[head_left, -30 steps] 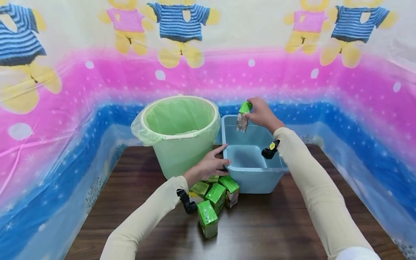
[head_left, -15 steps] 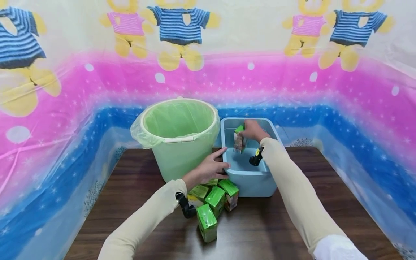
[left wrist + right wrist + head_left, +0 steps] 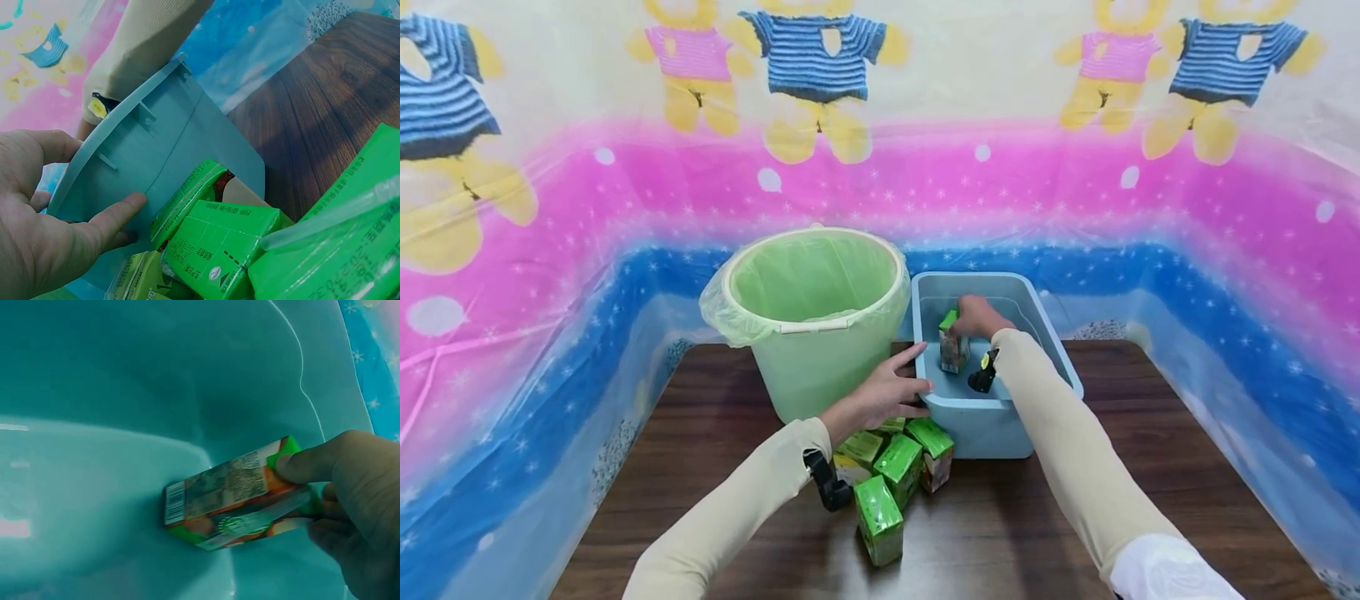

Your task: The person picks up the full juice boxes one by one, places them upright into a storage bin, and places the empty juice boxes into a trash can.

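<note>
My right hand [image 3: 977, 318] reaches down inside the blue plastic basin [image 3: 1033, 437]. Between thumb and fingers it pinches the top of a small drink carton [image 3: 231, 494], green at its end with printed sides, held close over the basin floor. The left hand [image 3: 883, 393] steadies the basin's near left corner: one finger lies at the rim and another presses the outer wall [image 3: 169, 125], with the rim between them. Under that hand, several green drink cartons [image 3: 880, 521] stand and lean together on the table; a clear straw [image 3: 331, 212] runs along one.
Left of the basin stands a pale green bucket [image 3: 820, 371] lined with a thin clear bag [image 3: 730, 317]. The brown wooden table [image 3: 985, 533] is backed by a printed plastic sheet [image 3: 925, 192] with bears on it.
My right hand has lowered the drink carton from above the basin rim down to near its floor. The left hand stays at the basin's corner, and the other cartons have not moved.
</note>
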The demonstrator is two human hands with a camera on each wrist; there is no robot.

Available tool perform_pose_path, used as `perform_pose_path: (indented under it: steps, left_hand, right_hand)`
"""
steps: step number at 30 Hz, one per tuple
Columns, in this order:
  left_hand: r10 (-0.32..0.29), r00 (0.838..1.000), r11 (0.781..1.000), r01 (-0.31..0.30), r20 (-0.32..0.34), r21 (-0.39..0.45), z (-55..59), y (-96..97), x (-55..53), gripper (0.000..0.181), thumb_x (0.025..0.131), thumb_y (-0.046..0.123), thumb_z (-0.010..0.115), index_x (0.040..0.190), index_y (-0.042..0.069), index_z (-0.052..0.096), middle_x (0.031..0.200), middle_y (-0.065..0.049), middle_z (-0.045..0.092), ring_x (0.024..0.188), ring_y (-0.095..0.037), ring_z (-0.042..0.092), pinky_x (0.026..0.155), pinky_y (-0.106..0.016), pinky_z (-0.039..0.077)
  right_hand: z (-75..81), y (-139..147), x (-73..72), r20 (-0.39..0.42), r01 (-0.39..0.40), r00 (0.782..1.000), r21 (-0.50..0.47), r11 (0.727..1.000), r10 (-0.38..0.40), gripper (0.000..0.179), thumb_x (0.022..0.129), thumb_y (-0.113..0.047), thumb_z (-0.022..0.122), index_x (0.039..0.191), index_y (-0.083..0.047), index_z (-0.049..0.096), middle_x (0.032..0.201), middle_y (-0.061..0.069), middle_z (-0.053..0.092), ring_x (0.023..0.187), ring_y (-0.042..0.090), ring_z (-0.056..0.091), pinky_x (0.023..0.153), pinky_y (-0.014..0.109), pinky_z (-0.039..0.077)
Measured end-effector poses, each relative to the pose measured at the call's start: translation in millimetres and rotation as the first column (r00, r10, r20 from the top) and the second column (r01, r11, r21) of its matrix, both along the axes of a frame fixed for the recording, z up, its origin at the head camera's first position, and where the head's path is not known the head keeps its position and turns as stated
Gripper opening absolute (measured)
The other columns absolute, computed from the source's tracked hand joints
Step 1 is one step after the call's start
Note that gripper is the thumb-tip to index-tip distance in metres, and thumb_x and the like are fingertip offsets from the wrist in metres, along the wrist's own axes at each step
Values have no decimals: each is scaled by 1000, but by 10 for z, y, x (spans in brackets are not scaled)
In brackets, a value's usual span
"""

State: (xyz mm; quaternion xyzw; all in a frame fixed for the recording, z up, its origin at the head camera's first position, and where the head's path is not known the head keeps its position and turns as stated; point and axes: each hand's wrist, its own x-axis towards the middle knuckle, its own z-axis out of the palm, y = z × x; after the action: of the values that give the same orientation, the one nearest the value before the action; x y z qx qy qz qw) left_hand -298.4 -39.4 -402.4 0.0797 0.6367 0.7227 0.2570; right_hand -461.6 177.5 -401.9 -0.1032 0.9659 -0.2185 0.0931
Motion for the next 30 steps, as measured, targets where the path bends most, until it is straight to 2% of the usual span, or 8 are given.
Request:
perform_pose_path:
  steps: [5,9,13,15,17,20,24,30]
  left_hand:
    - [7,1000,1000,-7,-14,14,39,-9,8,79,99,-3,56,163,29,23,155,-27,36,130,-45,53,98,-56,52]
    - [12,1000,1000,-12,-15,9,50,-9,14,78,100,-3,56,163,29,23,151,-28,40,126,-43,56,97,-55,53]
    - [9,1000,1000,-9,-7,9,24,-5,24,78,100,-3,56,163,29,23,149,-29,41,125,-42,57,98,-55,52]
    - [10,1000,1000,-10,-4,9,2,-6,31,78,100,-3,56,163,29,23,149,-29,40,126,-42,57,98,-56,52]
    - [13,1000,1000,-13,-2,9,-5,-1,30,78,100,-3,56,163,30,23,150,-29,39,127,-44,55,99,-56,52]
    - [20,1000,1000,-20,-2,7,-12,4,16,78,100,-3,56,163,29,23,151,-29,39,128,-45,55,98,-56,52]
    - [19,1000,1000,-19,7,8,-14,10,2,78,100,-3,56,163,30,24,151,-28,39,129,-44,54,98,-55,53]
    - [14,1000,1000,-15,15,16,-5,18,13,78,100,-4,55,163,31,24,151,-29,39,130,-45,52,98,-54,53]
  right_hand:
    - [75,8,18,-6,-5,1000,23,1000,5,15,89,-9,75,87,-4,60,81,11,53,72,26,49,66,38,44]
    - [85,34,40,21,-16,1000,20,1000,16,14,90,-10,76,91,-4,63,86,12,57,76,27,51,69,39,46]
    - [70,72,69,34,-25,999,18,1000,25,19,89,-10,76,101,-2,65,96,15,62,84,29,56,75,42,51]
    - [90,88,75,28,-30,999,23,999,29,30,91,-13,75,115,3,65,111,21,64,96,33,61,84,46,55]
    - [168,107,60,24,-24,999,19,1000,23,47,93,-16,73,131,6,59,129,26,60,114,39,60,96,51,53]
    - [335,146,21,-2,-16,1000,-12,1000,16,67,96,-22,71,149,8,42,150,27,45,135,43,46,109,56,43]
    - [606,182,39,-76,-29,997,-92,995,22,73,97,-25,70,154,5,36,156,25,39,142,42,39,114,56,38]
    - [1036,208,238,-211,-99,976,-245,964,47,73,98,-27,69,157,-1,34,160,20,36,146,38,35,116,54,36]
